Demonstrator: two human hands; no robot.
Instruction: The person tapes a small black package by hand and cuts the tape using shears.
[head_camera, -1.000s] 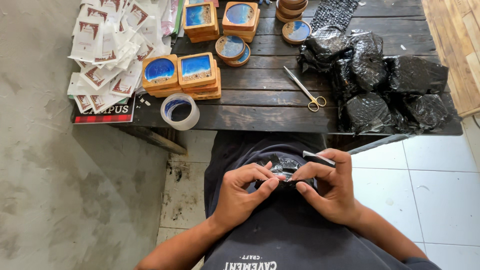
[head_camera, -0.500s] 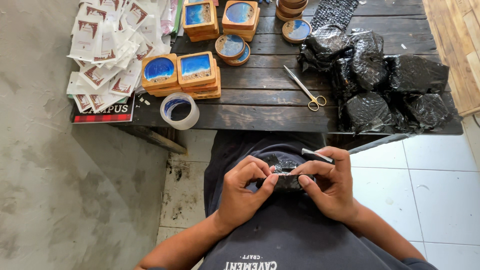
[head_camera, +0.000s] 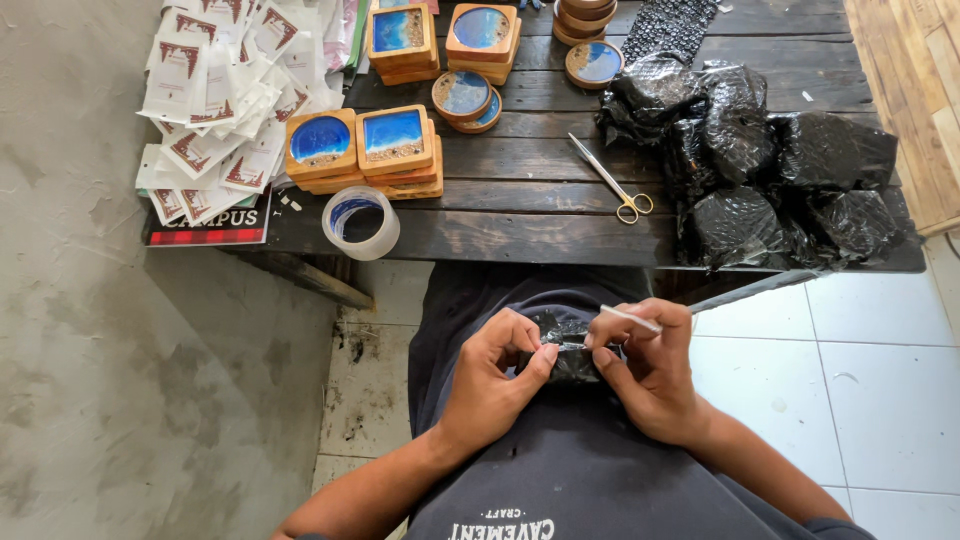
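Over my lap, my left hand (head_camera: 495, 375) and my right hand (head_camera: 645, 370) both grip a small parcel wrapped in black bubble wrap (head_camera: 562, 345). The thumbs and fingertips of both hands press along its top edge. A thin white strip (head_camera: 630, 319) sticks out between the fingers of my right hand. Most of the parcel is hidden by my fingers.
A dark wooden table (head_camera: 530, 215) stands ahead. On it: stacked wooden coasters with blue tops (head_camera: 365, 145), a tape roll (head_camera: 360, 222) at the front edge, scissors (head_camera: 612, 180), a heap of black wrapped parcels (head_camera: 760, 170), white sachets (head_camera: 215, 90) at the left.
My hands have shifted slightly lower and closer together on the parcel, and my fingers have worked along its top edge. The things on the table have not moved.
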